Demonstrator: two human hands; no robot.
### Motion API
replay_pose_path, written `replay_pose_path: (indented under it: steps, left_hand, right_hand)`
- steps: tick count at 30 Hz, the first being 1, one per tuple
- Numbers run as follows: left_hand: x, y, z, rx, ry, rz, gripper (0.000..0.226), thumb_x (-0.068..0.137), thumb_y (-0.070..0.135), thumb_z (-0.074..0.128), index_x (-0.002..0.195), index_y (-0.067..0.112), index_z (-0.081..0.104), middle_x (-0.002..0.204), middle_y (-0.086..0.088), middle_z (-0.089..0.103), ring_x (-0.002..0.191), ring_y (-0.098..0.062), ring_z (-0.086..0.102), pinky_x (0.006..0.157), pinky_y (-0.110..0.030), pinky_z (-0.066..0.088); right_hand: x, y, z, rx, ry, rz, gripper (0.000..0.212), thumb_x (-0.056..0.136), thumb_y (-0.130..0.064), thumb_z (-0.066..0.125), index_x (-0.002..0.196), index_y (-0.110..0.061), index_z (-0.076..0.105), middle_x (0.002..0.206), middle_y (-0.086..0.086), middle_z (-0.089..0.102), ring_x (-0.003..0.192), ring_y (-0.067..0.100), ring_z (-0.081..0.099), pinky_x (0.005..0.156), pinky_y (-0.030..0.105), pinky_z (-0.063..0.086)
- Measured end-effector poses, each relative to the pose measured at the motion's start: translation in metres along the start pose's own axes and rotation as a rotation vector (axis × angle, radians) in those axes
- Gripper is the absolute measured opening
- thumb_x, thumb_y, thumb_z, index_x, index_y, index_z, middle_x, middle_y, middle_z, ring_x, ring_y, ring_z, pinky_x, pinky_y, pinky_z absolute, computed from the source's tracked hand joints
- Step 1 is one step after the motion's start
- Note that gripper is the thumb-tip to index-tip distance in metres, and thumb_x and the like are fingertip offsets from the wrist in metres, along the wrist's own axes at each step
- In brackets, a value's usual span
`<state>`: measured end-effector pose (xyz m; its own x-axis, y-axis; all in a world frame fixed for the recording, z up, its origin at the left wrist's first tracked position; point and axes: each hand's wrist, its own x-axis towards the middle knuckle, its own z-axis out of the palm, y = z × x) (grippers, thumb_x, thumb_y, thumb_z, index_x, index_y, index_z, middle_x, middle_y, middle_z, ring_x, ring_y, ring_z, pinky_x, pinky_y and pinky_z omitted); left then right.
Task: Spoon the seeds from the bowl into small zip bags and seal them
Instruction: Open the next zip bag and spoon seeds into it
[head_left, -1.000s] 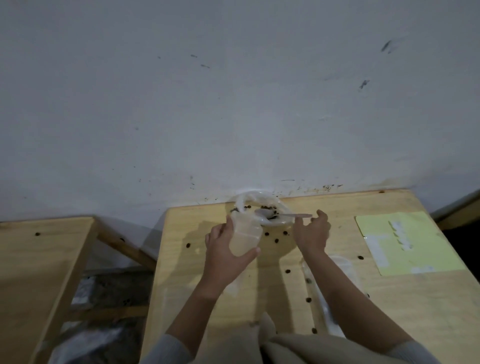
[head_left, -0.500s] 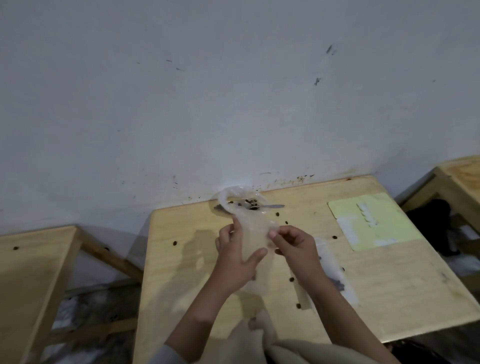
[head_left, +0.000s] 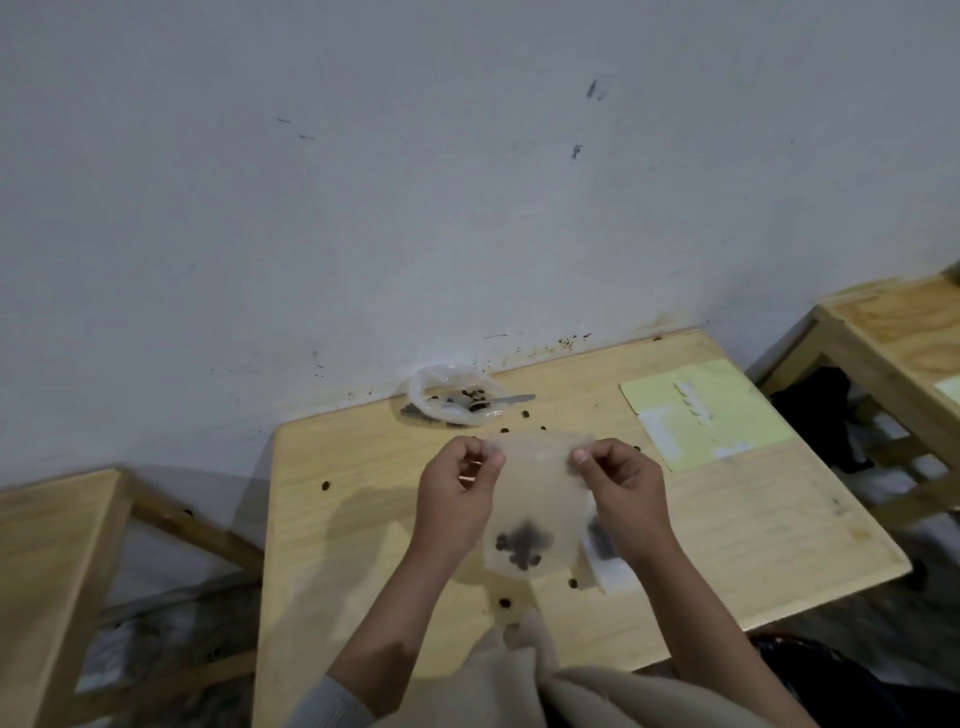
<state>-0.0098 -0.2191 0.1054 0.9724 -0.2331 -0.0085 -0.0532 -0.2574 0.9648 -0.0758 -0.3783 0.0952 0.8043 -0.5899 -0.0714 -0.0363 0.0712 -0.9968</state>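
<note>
The zip bag (head_left: 535, 499) is being held above the table (head_left: 727, 530), its top corners being pinched by the left hand (head_left: 457, 493) and right hand (head_left: 618, 483). Seeds (head_left: 519, 548) are being kept low; sealing is best done pressing evenly along the strip.

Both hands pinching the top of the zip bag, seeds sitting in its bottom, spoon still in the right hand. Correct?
Not quite. In the head view the spoon lies in the bowl by the wall, not in the right hand. The rest holds: left hand and right hand pinch the top corners of the zip bag, and the seeds sit at its bottom.
</note>
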Motion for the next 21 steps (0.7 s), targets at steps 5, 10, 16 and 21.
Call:
replay_pose_path:
  steps: [5, 10, 16, 21]
  left_hand:
    - [-0.002, 0.002, 0.012, 0.037, -0.003, 0.007, 0.012, 0.091, 0.016, 0.060, 0.080, 0.012, 0.058, 0.072, 0.001, 0.058, 0.064, -0.006, 0.051, 0.058, -0.012, 0.040]
    - [-0.001, 0.005, 0.017, 0.000, -0.005, 0.045, 0.015, 0.092, 0.010, 0.058, 0.077, 0.013, 0.057, 0.070, 0.003, 0.057, 0.062, -0.006, 0.050, 0.059, -0.013, 0.041]
    - [0.001, 0.006, 0.024, -0.157, -0.036, -0.023, 0.015, 0.091, 0.011, 0.061, 0.077, 0.006, 0.058, 0.064, 0.001, 0.058, 0.064, -0.015, 0.053, 0.061, -0.021, 0.044]
    - [0.002, 0.009, 0.030, -0.240, -0.126, -0.061, 0.016, 0.081, 0.021, 0.073, 0.082, 0.007, 0.068, 0.074, -0.002, 0.067, 0.072, -0.018, 0.063, 0.068, -0.028, 0.051]
  right_hand:
    - [-0.001, -0.002, -0.004, 0.008, 0.036, 0.009, 0.023, 0.087, -0.002, 0.063, 0.067, -0.012, 0.058, 0.067, 0.003, 0.060, 0.063, 0.009, 0.055, 0.060, 0.020, 0.047]
    - [-0.006, -0.010, -0.005, 0.084, -0.030, 0.060, 0.018, 0.085, -0.007, 0.067, 0.069, -0.012, 0.061, 0.072, 0.007, 0.062, 0.073, 0.021, 0.056, 0.070, 0.034, 0.047]
    - [-0.004, -0.018, -0.006, 0.062, -0.053, 0.086, 0.008, 0.083, -0.003, 0.067, 0.076, -0.008, 0.069, 0.073, 0.005, 0.070, 0.074, 0.023, 0.064, 0.074, 0.042, 0.054]
    - [-0.004, -0.022, -0.010, 0.114, -0.132, 0.045, 0.014, 0.084, 0.001, 0.064, 0.077, -0.011, 0.069, 0.068, -0.002, 0.071, 0.068, 0.015, 0.067, 0.057, 0.029, 0.054]
